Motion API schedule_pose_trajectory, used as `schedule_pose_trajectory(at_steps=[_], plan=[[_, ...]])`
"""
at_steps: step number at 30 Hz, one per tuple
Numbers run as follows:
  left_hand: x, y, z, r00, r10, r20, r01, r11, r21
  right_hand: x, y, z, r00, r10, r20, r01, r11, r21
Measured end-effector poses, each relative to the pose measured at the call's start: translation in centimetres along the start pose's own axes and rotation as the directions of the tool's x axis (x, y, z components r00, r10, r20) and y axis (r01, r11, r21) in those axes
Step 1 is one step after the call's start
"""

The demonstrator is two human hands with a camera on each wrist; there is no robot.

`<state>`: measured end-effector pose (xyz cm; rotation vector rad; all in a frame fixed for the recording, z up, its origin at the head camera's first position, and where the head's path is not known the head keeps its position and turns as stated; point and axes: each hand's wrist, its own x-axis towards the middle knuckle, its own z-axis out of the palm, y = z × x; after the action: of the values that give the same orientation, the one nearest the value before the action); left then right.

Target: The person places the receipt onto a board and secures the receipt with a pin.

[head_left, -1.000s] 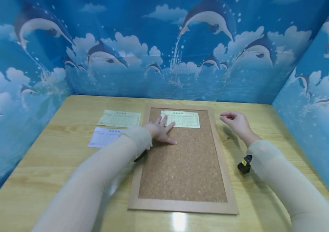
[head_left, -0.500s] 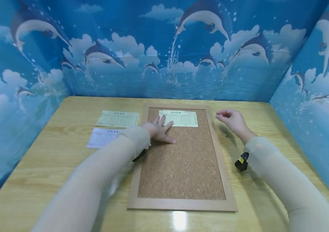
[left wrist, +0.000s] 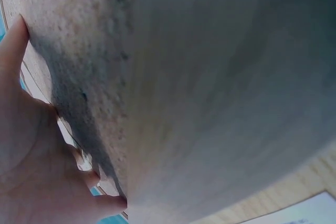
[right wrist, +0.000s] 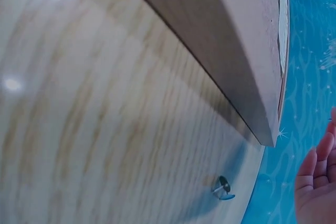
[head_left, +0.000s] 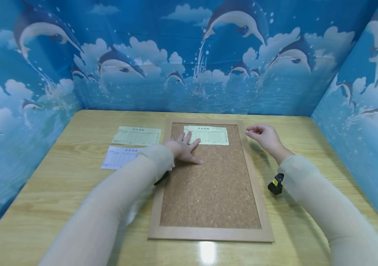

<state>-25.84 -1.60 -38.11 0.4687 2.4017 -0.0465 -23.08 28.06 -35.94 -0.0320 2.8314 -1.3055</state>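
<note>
My left hand [head_left: 185, 149] lies spread on the cork board [head_left: 210, 188], its fingertips over the lower left of a pale green printed slip [head_left: 213, 135] near the board's top. In the left wrist view, its thumb [left wrist: 14, 40] touches the cork. Just right of the board's frame, my right hand [head_left: 267, 139] is raised and pinches a tiny thumbtack between thumb and fingertips. Only a thin dark point shows at its fingers in the right wrist view. Metal thumbtacks [right wrist: 223, 187] lie on the table below that hand, beside the frame.
Left of the board lie another green slip [head_left: 136, 136] and a lilac slip [head_left: 117, 158], the latter partly behind my left sleeve. The wooden frame [head_left: 210, 234] stands slightly above the table [head_left: 59, 177]. A dolphin-printed curtain [head_left: 135, 92] encloses the back and sides.
My right hand has moved a little left, closer to the board's right edge, still pinching the thumbtack. My left hand stays in place on the slip and cork.
</note>
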Motion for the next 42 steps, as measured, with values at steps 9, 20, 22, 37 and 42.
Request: schedule_pose_trajectory(at_steps=[9, 20, 22, 37, 42], plan=[[1.1, -0.1, -0.1, 1.0, 0.003, 0.004, -0.003, 1.0, -0.011, 0.3, -0.3, 0.3, 1.0, -0.011, -0.011, 0.011, 1.0, 0.023], [0.9, -0.2, 0.0, 1.0, 0.01, 0.021, -0.01, 1.0, 0.003, 0.7, -0.7, 1.0, 1.0, 0.017, 0.009, -0.018, 0.997, 0.07], [0.4, -0.1, 0.0, 1.0, 0.007, 0.022, -0.007, 1.0, 0.006, 0.8, -0.8, 1.2, 1.0, 0.018, 0.013, -0.019, 0.997, 0.076], [-1.0, 0.4, -0.6, 1.0, 0.008, 0.016, -0.008, 1.0, 0.03, 1.2, -1.9, 1.2, 0.998, -0.013, 0.055, 0.009, 0.997, 0.08], [-0.9, 0.4, -0.5, 1.0, 0.008, 0.015, -0.008, 1.0, 0.025, 1.7, -2.2, 1.5, 0.998, 0.004, 0.062, -0.01, 0.996, 0.089]])
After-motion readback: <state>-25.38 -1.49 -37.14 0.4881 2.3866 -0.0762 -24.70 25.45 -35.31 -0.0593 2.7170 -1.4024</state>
